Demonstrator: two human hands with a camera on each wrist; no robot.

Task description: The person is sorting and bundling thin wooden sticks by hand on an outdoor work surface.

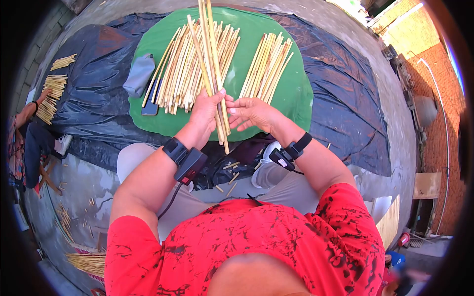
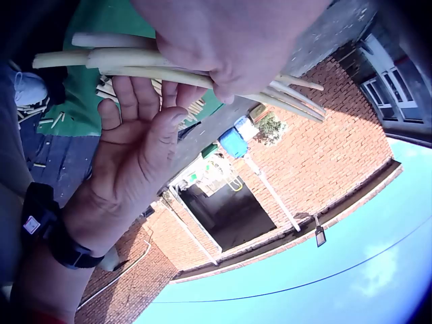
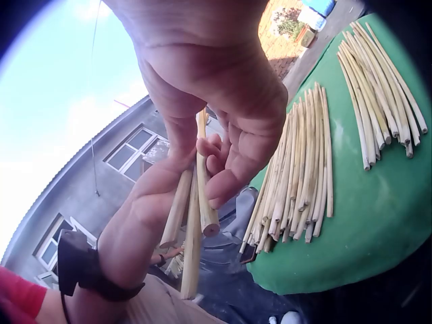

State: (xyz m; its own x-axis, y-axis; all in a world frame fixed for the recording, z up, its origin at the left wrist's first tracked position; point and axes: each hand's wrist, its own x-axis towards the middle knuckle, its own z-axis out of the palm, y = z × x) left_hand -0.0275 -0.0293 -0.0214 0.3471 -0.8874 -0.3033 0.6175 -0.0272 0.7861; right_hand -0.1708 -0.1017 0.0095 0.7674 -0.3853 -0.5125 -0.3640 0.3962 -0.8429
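My left hand grips a few long, pale, peeled-looking sticks, which lean slightly apart above the hand. Their cut ends stick out below it in the right wrist view. Beside them is my right hand, its fingers extended to the sticks' lower part. In the left wrist view the palm of the right hand shows, fingers loosely straight and thumb apart. Beyond both hands, a large bundle of similar sticks and a smaller bundle lie on a green sheet.
A grey pouch and a phone lie by the large bundle. Dark plastic sheeting spreads under the green sheet. Short stick pieces lie near my feet. At the left, another person's hand touches more sticks.
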